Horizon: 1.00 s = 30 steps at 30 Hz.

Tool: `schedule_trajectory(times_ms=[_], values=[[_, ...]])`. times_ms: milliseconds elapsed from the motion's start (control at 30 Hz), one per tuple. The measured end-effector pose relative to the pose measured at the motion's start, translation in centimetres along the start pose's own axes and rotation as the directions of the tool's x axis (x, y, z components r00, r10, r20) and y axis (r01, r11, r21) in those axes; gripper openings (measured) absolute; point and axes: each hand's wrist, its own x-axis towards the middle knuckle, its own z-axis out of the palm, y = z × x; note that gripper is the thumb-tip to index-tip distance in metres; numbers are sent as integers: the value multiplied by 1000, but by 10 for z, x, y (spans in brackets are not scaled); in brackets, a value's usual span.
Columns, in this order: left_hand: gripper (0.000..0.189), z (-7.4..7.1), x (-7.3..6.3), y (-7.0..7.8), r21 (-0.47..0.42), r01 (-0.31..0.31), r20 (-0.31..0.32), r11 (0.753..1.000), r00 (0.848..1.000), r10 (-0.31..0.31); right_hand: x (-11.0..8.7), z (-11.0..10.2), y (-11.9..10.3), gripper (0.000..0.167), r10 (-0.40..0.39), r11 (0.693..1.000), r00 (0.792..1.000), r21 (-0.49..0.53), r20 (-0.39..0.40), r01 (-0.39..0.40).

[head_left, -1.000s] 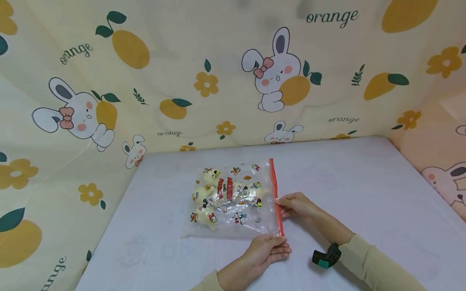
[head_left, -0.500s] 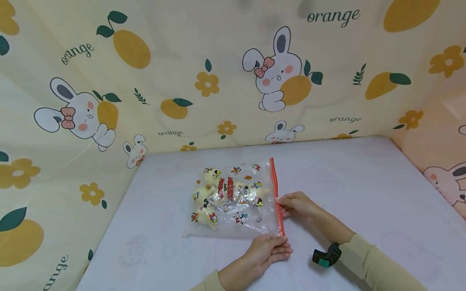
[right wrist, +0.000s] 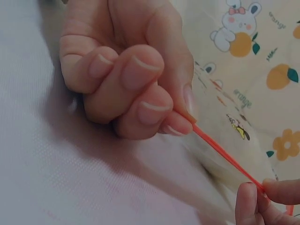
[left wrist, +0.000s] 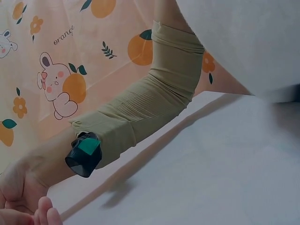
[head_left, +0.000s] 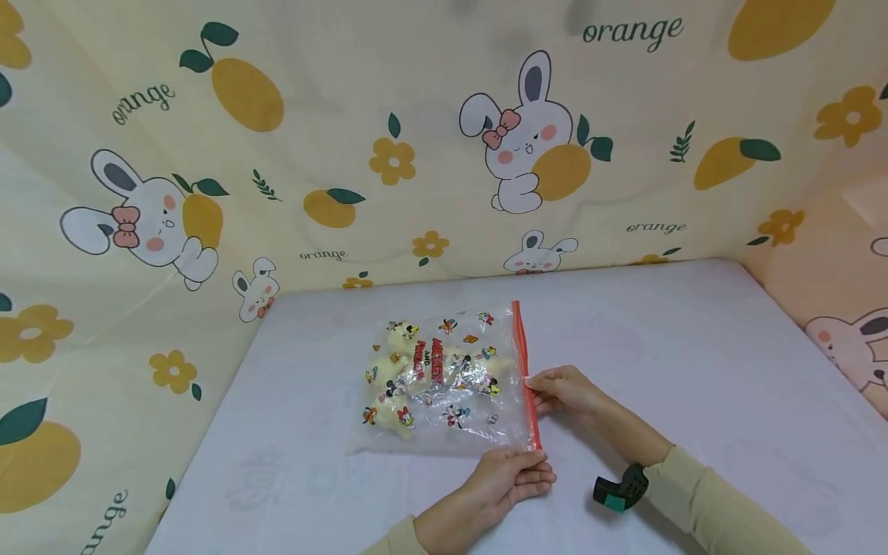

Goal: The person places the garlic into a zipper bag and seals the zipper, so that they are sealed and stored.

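Note:
A clear zip bag (head_left: 479, 428) with cartoon prints and red lettering lies flat on the white table. Several pale yellow rounded things (head_left: 388, 370) show through its plastic. Down its right side runs a red zip strip (head_left: 522, 347). My left hand (head_left: 502, 486) pinches the near end of this strip between thumb and finger, its other fingers loosely bent. Further up, my right hand (head_left: 569, 393) pinches the strip around its middle. In the right wrist view, the strip stretches straight between the left hand (right wrist: 131, 89) and the right fingertips (right wrist: 251, 201).
A white cloth covers the table (head_left: 694, 347). Behind and at the sides hangs a cream curtain (head_left: 430, 77) printed with bunnies and oranges. A black wrist camera (head_left: 622, 488) with a green patch sits below the right sleeve (head_left: 721, 501).

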Motion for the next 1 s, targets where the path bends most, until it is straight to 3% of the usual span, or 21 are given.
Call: schedule_trajectory(times_ms=[300, 600, 833, 1000], values=[[16, 0, -2, 4, -14, -15, 11, 1000, 1000, 15, 0, 7, -2, 34, 4, 1000, 999, 2, -53, -4], [23, 0, -2, 2, -2, 8, 10, 1000, 1000, -8, 5, 10, -4, 35, 0, 999, 991, 42, -132, 6], [22, 0, 0, 1, -6, 9, 8, 1000, 1000, -9, 7, 9, -5, 37, 29, 999, 989, 26, -146, -25], [21, 1, -2, 2, -8, 5, 10, 1000, 1000, -5, 10, 8, -5, 37, 41, 996, 990, 80, -133, -30]])
